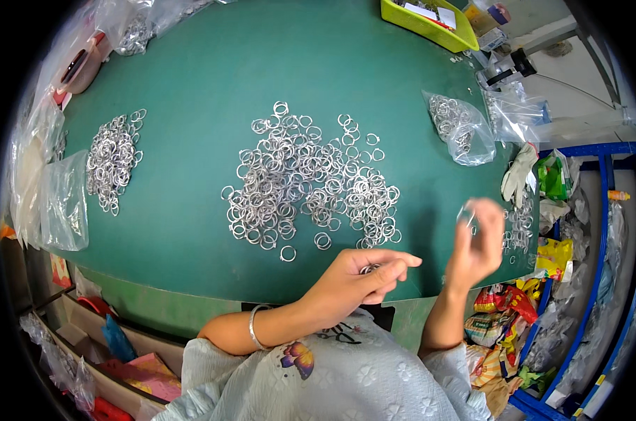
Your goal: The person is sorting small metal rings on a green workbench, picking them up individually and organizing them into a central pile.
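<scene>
A large loose pile of silver metal rings (283, 175) lies in the middle of the green table. Just in front of it, my left hand (370, 275) is closed, fingers curled around a few rings (368, 268) that show in its grip. To the right, my right hand (481, 242) is raised and slightly smeared by motion. Between its thumb and fingers it pinches one silver ring (466, 212). A single ring (288, 253) and another small cluster sit at the pile's near edge, close to my left hand.
A smaller ring heap (114, 158) lies left, beside a clear plastic bag (64, 200). Rightward are a bag of rings (462, 130), a white glove (518, 174) and more rings (520, 226). A yellow-green basket (430, 28) stands far right; a blue-framed rack (602, 238) adjoins the table.
</scene>
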Motion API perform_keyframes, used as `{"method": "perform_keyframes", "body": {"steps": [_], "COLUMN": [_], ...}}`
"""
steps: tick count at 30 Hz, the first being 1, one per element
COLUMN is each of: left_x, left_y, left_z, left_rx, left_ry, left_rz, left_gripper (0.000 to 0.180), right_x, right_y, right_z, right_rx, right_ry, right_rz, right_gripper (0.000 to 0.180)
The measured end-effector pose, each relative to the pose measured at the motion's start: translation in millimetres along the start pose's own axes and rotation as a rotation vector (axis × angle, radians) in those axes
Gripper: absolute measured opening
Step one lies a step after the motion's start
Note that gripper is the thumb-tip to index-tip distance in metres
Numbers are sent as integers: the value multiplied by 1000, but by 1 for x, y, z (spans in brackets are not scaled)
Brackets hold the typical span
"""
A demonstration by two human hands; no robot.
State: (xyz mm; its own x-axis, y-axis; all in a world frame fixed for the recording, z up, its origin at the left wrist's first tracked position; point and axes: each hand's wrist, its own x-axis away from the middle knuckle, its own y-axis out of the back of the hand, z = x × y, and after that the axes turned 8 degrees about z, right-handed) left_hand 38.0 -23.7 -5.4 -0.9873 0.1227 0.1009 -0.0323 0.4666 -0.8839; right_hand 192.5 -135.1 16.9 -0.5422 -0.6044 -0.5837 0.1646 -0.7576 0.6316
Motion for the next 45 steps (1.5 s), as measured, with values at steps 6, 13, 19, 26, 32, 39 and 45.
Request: {"method": "perform_keyframes", "body": {"steps": [6, 13, 19, 26, 32, 39, 45], "left_x": [2, 15, 14, 19, 20, 20, 25], "left_y": [1, 20, 15, 17, 21, 18, 23], "left_z": [-2, 4, 6, 8, 6, 4, 2], "left_rx": [-38, 15, 28, -66, -64, -56, -51], "left_ry": [2, 10, 45, 23, 8, 9, -121], "left_rz": [-75, -157, -140, -162, -160, -167, -279], "left_gripper": [30, 28, 25, 23, 22, 22, 21], "right_x": [-48, -15, -35, -34, -31, -48, -34], "right_y": [-10, -29, -71, -90, -86, -100, -76], "right_z": [-89, -17, -35, -43, -30, -31, -9], "right_rx": [681, -75, 65, 71, 0, 86, -384], "right_ry": [-62, -99, -40, -78, -34, 144, -366], "right_rz": [7, 662, 526, 609, 522, 689, 634], "right_gripper": [26, 22, 21, 14, 17, 11, 6]}}
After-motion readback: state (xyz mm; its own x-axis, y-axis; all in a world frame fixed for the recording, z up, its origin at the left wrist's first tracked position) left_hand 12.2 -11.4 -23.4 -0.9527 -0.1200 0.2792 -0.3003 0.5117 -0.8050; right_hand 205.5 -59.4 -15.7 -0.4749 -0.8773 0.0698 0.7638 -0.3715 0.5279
